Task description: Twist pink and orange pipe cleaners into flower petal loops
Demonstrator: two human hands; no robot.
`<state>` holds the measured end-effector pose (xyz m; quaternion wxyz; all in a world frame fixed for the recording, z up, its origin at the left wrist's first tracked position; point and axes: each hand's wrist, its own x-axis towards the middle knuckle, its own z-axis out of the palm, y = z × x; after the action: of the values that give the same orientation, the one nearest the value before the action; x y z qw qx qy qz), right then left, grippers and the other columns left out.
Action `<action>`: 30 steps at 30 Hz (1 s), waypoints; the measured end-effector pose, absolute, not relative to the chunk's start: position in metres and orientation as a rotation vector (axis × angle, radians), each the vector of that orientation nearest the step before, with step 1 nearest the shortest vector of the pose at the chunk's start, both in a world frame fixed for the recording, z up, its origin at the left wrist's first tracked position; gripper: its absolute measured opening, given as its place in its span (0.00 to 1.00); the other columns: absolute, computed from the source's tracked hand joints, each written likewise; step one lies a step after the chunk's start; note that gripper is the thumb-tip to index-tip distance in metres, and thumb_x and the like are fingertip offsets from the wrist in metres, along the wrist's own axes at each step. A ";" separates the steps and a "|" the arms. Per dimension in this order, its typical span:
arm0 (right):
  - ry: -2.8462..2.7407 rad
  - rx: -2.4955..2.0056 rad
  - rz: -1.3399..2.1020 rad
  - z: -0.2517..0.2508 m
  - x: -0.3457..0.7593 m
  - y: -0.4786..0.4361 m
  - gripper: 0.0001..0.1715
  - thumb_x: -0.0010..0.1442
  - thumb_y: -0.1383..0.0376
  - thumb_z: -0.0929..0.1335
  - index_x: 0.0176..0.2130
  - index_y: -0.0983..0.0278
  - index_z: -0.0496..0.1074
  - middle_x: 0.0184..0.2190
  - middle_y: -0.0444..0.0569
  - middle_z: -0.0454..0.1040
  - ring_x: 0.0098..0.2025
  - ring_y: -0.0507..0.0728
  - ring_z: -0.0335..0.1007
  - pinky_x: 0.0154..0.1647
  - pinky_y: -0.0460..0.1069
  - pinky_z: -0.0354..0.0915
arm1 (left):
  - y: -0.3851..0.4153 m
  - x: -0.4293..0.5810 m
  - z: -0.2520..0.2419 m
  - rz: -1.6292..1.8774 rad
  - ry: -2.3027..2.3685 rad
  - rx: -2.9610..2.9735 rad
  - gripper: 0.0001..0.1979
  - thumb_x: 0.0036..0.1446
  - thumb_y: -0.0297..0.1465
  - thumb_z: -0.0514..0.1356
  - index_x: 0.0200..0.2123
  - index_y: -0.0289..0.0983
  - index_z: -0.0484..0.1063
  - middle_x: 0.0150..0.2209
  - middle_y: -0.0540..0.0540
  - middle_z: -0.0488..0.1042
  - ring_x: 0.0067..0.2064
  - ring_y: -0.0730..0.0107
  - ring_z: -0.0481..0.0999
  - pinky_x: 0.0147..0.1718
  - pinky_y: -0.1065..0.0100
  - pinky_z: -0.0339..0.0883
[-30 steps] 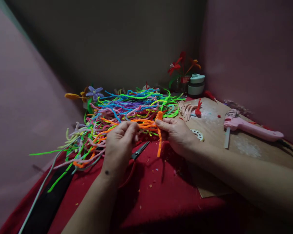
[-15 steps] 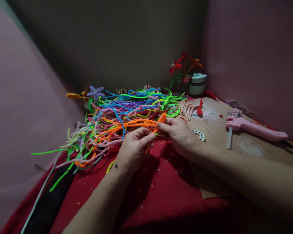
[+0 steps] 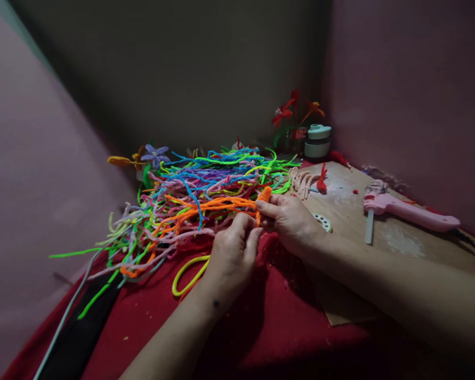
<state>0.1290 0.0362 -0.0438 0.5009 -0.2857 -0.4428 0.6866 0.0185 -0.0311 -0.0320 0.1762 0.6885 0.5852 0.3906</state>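
Note:
An orange pipe cleaner piece (image 3: 265,194), bent into a thick loop at its top, is pinched between the thumb and fingers of my right hand (image 3: 287,219). My left hand (image 3: 239,245) is closed just to the left, its thumb and forefinger at the lower end of the same orange piece. Behind my hands spreads a large tangled heap of pipe cleaners (image 3: 217,179) in blue, green, pink, purple and yellow. Several long orange pipe cleaners (image 3: 206,206) lie on its near side, reaching up to my fingers.
A pink glue gun (image 3: 411,210) lies on a brown board (image 3: 348,211) at right. Near my right wrist is a white disc with holes (image 3: 323,221). Red fuzzy flowers (image 3: 284,112) and a pale green-lidded container (image 3: 317,141) stand behind. A yellow loop (image 3: 176,279) rests on the red cloth (image 3: 142,327).
My left hand has turned and shifted right along the lower end of the orange piece, uncovering more of the yellow loop. My right hand keeps its pinch in nearly the same place.

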 end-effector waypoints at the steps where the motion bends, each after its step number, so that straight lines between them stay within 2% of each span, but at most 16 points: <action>1: -1.080 -0.700 1.643 -0.043 0.129 0.036 0.14 0.43 0.60 0.71 0.21 0.67 0.64 0.14 0.39 0.62 0.16 0.45 0.54 0.18 0.44 0.49 | -0.031 0.019 -0.032 1.119 1.638 1.913 0.05 0.54 0.30 0.55 0.26 0.37 0.63 0.22 0.53 0.63 0.23 0.77 0.61 0.24 0.74 0.55; 6: -1.178 -0.734 1.458 -0.042 0.131 0.040 0.12 0.46 0.61 0.70 0.23 0.66 0.65 0.16 0.38 0.63 0.17 0.45 0.53 0.19 0.44 0.50 | -0.031 0.023 -0.027 1.067 1.358 1.299 0.07 0.54 0.36 0.55 0.31 0.39 0.62 0.14 0.60 0.56 0.13 0.81 0.50 0.12 0.76 0.49; 9: -1.198 -0.765 1.393 -0.043 0.132 0.043 0.12 0.46 0.60 0.69 0.24 0.66 0.66 0.16 0.38 0.62 0.17 0.46 0.53 0.19 0.44 0.50 | -0.030 0.026 -0.026 1.051 1.286 1.177 0.09 0.53 0.37 0.56 0.32 0.39 0.61 0.13 0.60 0.57 0.11 0.81 0.49 0.09 0.76 0.49; 13: -1.186 -0.786 1.371 -0.043 0.133 0.048 0.12 0.47 0.60 0.69 0.24 0.66 0.65 0.15 0.37 0.61 0.17 0.45 0.51 0.18 0.44 0.50 | -0.030 0.027 -0.024 1.098 1.394 1.286 0.09 0.50 0.34 0.58 0.28 0.37 0.61 0.13 0.59 0.57 0.13 0.83 0.53 0.11 0.80 0.47; 18: -1.091 -0.808 1.352 -0.039 0.137 0.060 0.10 0.50 0.63 0.67 0.23 0.66 0.64 0.15 0.40 0.64 0.16 0.46 0.54 0.17 0.44 0.49 | -0.032 0.013 -0.017 0.971 1.421 1.360 0.07 0.50 0.33 0.58 0.28 0.36 0.64 0.14 0.58 0.59 0.13 0.83 0.55 0.12 0.80 0.48; 24: -1.083 -0.769 1.477 -0.040 0.134 0.058 0.13 0.50 0.63 0.68 0.21 0.66 0.62 0.14 0.39 0.61 0.14 0.45 0.51 0.16 0.44 0.47 | -0.022 -0.002 -0.021 1.163 1.391 1.180 0.11 0.53 0.39 0.58 0.31 0.35 0.67 0.20 0.56 0.62 0.15 0.85 0.54 0.13 0.80 0.46; 27: -1.090 -0.695 1.561 -0.042 0.130 0.049 0.14 0.48 0.62 0.70 0.20 0.65 0.62 0.14 0.38 0.61 0.15 0.45 0.51 0.17 0.43 0.48 | -0.021 0.000 -0.023 1.115 1.313 1.129 0.14 0.50 0.39 0.61 0.33 0.34 0.69 0.21 0.55 0.62 0.17 0.86 0.54 0.15 0.79 0.46; 30: -1.121 -0.664 1.621 -0.045 0.128 0.043 0.15 0.47 0.59 0.70 0.21 0.65 0.62 0.13 0.38 0.60 0.15 0.45 0.51 0.16 0.43 0.47 | -0.022 0.006 -0.024 0.993 1.342 1.188 0.13 0.46 0.37 0.64 0.30 0.35 0.68 0.18 0.57 0.60 0.16 0.85 0.52 0.16 0.77 0.45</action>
<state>0.1279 0.0432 -0.0449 0.5065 -0.2752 -0.4647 0.6722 0.0059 -0.0222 -0.0238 0.5195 0.4952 0.5598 0.4142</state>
